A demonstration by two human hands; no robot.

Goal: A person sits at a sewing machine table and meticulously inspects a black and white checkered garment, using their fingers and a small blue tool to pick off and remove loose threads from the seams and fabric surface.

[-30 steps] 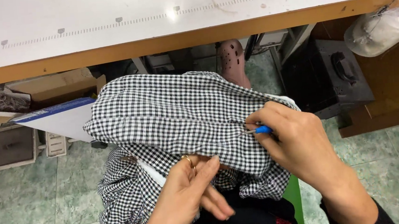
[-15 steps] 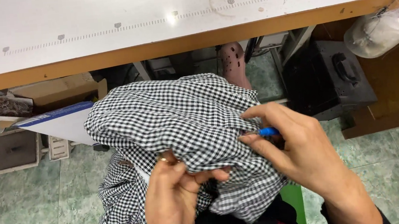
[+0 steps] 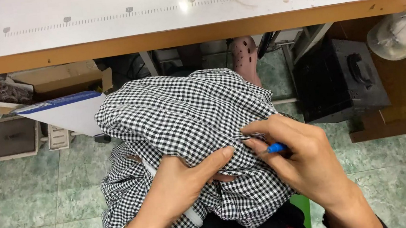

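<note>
While hands grip checked cloth [image 3: 184, 115] | blue tool [image 3: 276, 147] tip points left

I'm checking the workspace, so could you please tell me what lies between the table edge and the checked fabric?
In the head view, between the table edge and the checked fabric lies a perforated pink clog on the green tiled floor.

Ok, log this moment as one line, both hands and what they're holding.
left hand: grips checked fabric | right hand: pinches fabric, holds blue tool | setting: lap, below white table
</note>
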